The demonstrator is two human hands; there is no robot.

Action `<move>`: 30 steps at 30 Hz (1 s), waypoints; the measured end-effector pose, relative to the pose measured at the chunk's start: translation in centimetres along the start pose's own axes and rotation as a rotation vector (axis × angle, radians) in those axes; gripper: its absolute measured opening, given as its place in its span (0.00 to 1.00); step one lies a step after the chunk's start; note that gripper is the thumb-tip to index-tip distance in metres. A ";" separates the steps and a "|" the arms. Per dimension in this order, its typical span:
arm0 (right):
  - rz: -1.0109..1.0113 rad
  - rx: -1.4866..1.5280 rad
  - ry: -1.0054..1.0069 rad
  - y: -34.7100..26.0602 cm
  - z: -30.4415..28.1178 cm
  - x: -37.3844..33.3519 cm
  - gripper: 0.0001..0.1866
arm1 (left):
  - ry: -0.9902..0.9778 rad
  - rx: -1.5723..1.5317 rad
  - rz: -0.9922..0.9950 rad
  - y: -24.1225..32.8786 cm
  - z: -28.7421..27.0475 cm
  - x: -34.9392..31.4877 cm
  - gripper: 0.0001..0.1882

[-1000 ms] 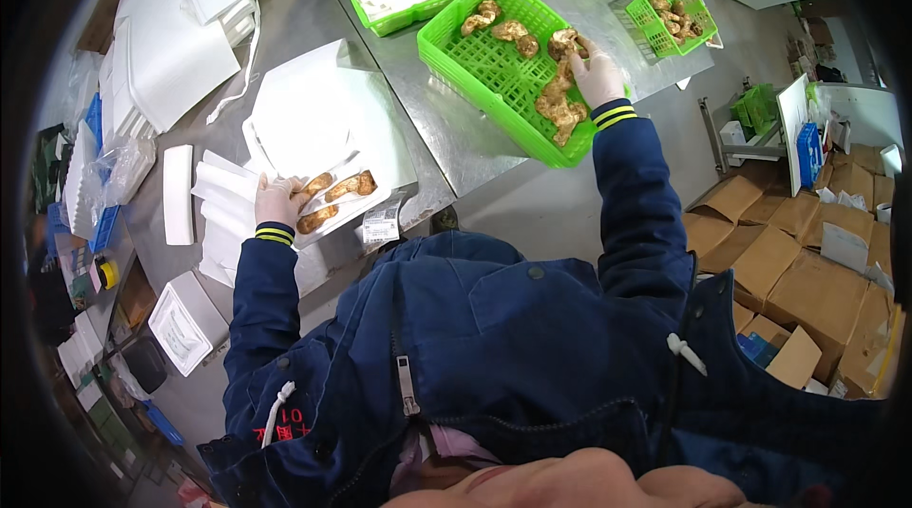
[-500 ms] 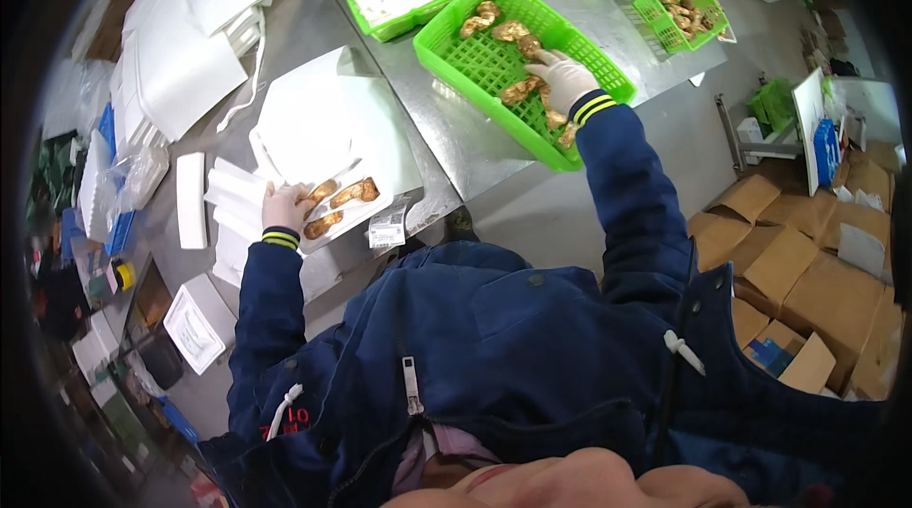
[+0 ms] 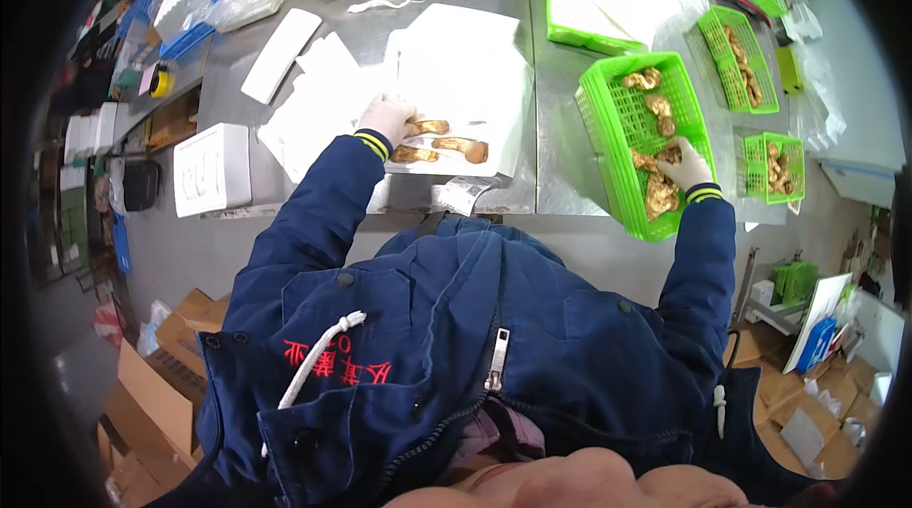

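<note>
My left hand (image 3: 387, 119), in a pale glove, has its fingers closed on the end of a brown mushroom (image 3: 429, 127). That mushroom lies in a white foam tray (image 3: 492, 164) beside two others, a long mushroom (image 3: 463, 148) and a smaller mushroom (image 3: 415, 155). Inside the green plastic basket (image 3: 596, 119) on the right, my gloved right hand (image 3: 691, 166) curls its fingers over a mushroom (image 3: 645, 160); the hand partly covers it. Knobbly mushrooms (image 3: 661, 195) lie just nearer in the basket, and more mushrooms (image 3: 643, 79) are toward its far end.
White sheets (image 3: 461, 43) lie behind the tray, and a foam lid (image 3: 282, 54) is to the left. A white foam box (image 3: 212, 169) stands at the table's left edge. Smaller green baskets (image 3: 771, 168) with mushrooms stand at the right. A printed label (image 3: 465, 193) hangs by the front edge.
The whole view has turned and shifted, so the table now sits squarer in front of me. My right hand stays in the basket, bent over the mushrooms; my left stays at the tray.
</note>
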State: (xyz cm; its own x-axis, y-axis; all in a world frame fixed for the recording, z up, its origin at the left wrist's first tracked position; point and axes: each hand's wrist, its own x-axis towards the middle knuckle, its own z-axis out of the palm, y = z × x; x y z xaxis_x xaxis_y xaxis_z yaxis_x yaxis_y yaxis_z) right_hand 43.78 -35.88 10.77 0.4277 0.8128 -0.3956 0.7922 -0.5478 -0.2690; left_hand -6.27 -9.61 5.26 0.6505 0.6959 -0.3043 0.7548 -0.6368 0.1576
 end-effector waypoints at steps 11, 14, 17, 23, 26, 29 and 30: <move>0.085 -0.006 -0.178 -1.3 0.8 -1.0 0.23 | 0.065 -0.289 0.034 -0.6 1.4 0.2 0.11; 0.187 -0.335 -0.189 -5.1 0.4 -2.1 0.39 | 0.016 -0.221 0.024 -0.5 0.0 -0.1 0.11; 0.297 -0.471 -0.160 -6.6 1.3 -3.4 0.39 | 0.048 -0.168 0.117 -0.2 -0.7 -0.2 0.11; 0.500 -0.454 0.078 -10.6 -4.6 -5.8 0.31 | 0.061 -0.309 0.091 -0.5 1.2 0.3 0.12; 0.132 -0.147 0.297 -18.3 -4.9 -5.6 0.29 | 0.097 -0.337 0.072 -0.8 1.5 0.2 0.11; -0.275 0.061 0.318 -26.1 0.6 -2.0 0.30 | 0.054 -0.319 0.072 -1.1 1.1 0.3 0.12; -0.310 0.115 0.253 -27.5 3.3 -0.1 0.29 | 0.074 -0.198 0.141 -0.5 -0.6 -0.1 0.12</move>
State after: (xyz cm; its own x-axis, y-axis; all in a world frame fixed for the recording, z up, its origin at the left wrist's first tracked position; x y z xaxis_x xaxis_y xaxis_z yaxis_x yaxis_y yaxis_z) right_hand 20.49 -21.53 15.33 0.2817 0.9578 -0.0562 0.8525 -0.2768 -0.4435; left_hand -6.69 -9.14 5.71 0.7496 0.6318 -0.1973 0.6530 -0.6571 0.3765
